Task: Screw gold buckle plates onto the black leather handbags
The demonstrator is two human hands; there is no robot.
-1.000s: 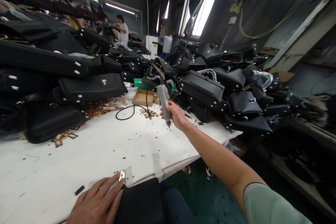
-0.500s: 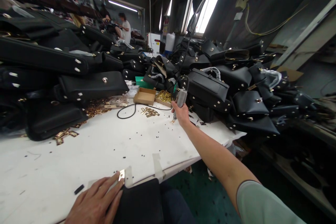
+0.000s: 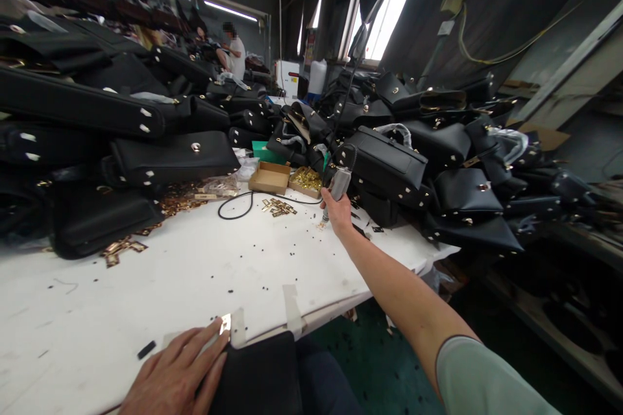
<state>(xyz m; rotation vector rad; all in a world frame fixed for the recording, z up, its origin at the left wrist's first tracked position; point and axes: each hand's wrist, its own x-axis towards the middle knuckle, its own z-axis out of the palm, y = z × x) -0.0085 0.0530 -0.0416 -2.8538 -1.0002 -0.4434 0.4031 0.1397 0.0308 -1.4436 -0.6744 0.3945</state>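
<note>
My left hand [image 3: 178, 369] lies with its fingers stretched out, pressing down at the near table edge. Under its fingertips shows a shiny gold metal plate [image 3: 225, 324]. Beside this hand a black leather piece [image 3: 263, 373], perhaps part of a bag, lies across my lap at the edge. My right arm reaches far out, and my right hand [image 3: 338, 213] is wrapped round a grey electric screwdriver [image 3: 341, 183]. The screwdriver is upright, its tip pointing down at a few small gold screws [image 3: 322, 225] on the white table [image 3: 195, 298]. Whether tip and screws touch, I cannot tell.
Behind the screwdriver stand a cardboard box [image 3: 269, 177] and a box of gold screws [image 3: 305, 180]. Gold plates [image 3: 279, 207] and a black cable loop [image 3: 235, 205] lie nearby. Black handbags [image 3: 175, 155] are piled left and right. A person [image 3: 236, 55] sits far back.
The view has shifted very slightly. My right hand stays with the screwdriver at the small screws, and my left hand has not moved.
</note>
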